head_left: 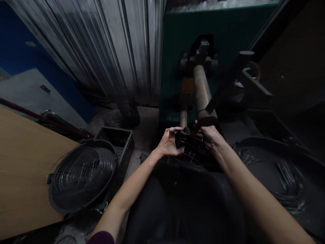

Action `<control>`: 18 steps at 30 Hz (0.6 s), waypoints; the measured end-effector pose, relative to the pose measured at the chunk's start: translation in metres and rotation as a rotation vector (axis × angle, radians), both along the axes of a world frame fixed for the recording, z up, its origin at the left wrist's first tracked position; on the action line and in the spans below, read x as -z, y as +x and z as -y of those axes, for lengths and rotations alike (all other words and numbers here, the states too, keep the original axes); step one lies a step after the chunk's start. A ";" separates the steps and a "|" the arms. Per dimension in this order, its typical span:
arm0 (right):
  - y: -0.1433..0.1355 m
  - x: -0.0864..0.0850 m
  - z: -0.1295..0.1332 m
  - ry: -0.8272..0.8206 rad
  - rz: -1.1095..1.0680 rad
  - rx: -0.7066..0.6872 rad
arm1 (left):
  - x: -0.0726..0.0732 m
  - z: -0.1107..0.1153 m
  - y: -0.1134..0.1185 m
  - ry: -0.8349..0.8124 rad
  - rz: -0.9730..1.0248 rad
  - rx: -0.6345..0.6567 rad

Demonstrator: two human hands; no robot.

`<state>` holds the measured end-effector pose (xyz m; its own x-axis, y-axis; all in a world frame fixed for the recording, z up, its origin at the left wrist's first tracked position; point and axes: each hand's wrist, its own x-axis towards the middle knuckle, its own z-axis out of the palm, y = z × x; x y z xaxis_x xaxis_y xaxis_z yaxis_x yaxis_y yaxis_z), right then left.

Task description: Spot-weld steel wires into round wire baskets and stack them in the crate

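A small wire frame (192, 147) of thin crossing rods is held in front of me, just below the end of the machine's arm. My left hand (168, 143) grips its left side, thumb below and fingers on the upper wire. On the other side, my right hand (209, 136) is closed at the frame's upper right, its fingertips partly hidden. Right above my hands is the thick metal cylinder (202, 84) of a green machine (175, 44), with a dark electrode-like tip (195, 130) between them. Dim light blurs the contact points.
At left, a round dark tray (57, 198) holds several wire rings (101, 166), beside a black plastic crate (130, 139) and a wooden board (27, 169). At right, another dark tray (256, 140) holds bent wire pieces (288, 174). Corrugated metal sheeting (122, 44) stands behind.
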<state>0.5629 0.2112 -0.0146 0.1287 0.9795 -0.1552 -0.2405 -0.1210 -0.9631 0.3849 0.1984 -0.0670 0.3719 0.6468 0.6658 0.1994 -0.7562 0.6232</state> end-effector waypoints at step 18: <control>-0.008 -0.013 0.004 -0.071 0.012 0.182 | 0.007 0.002 -0.011 -0.036 -0.005 -0.034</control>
<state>0.5545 0.2072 -0.0014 0.3046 0.9266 -0.2203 -0.2533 -0.1441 -0.9566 0.3740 0.1961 -0.0744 0.3526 0.6825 0.6402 0.2278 -0.7261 0.6487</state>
